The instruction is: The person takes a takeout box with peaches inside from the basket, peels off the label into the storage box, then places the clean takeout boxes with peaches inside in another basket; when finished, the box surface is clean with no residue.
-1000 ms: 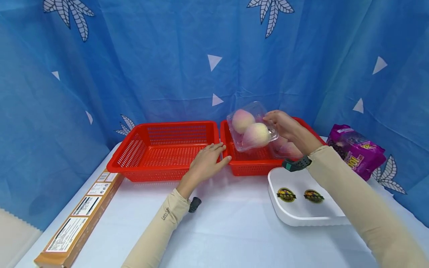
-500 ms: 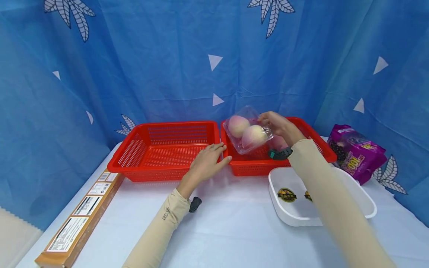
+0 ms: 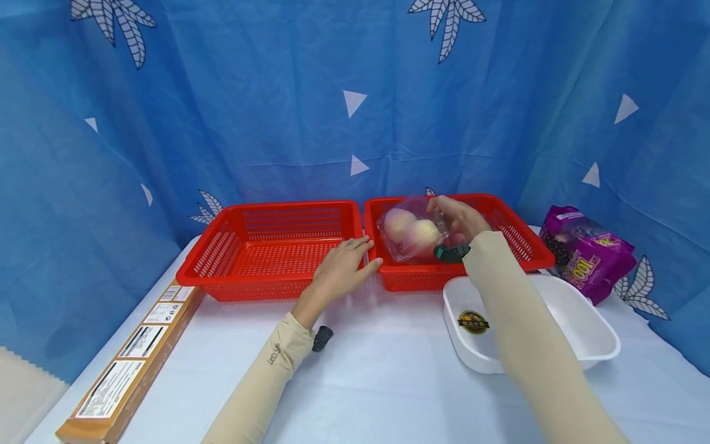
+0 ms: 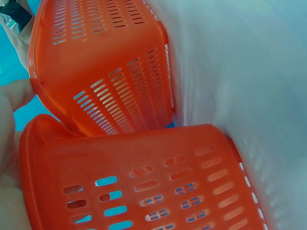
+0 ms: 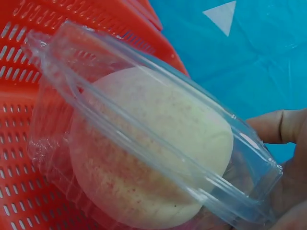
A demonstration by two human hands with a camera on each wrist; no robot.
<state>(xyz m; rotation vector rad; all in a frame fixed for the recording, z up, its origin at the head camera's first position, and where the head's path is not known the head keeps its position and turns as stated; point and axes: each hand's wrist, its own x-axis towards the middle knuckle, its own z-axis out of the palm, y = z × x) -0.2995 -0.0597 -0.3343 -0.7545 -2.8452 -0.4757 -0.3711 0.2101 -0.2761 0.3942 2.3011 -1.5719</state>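
Head view, near to far: left hand (image 3: 344,266) rests with straight fingers on the rim where the left basket (image 3: 266,246) meets the right basket (image 3: 501,234). Right hand (image 3: 457,217) grips the clear peach box (image 3: 412,233) low inside the right basket. It looks light, thin, slippery and easy to crush, so holding its stiff rim seems safest.

The room is bright, with soft, even light from above. Shadows are faint; a pale one lies under the left arm (image 3: 266,376) on the white table (image 3: 388,376). The head view is sharp but bends at its edges, so the blue curtain (image 3: 222,123) curves. In the left wrist view the red baskets (image 4: 120,72) are blurry and the table looks washed out. The clear box (image 5: 144,139) shows shiny streaks of glare.
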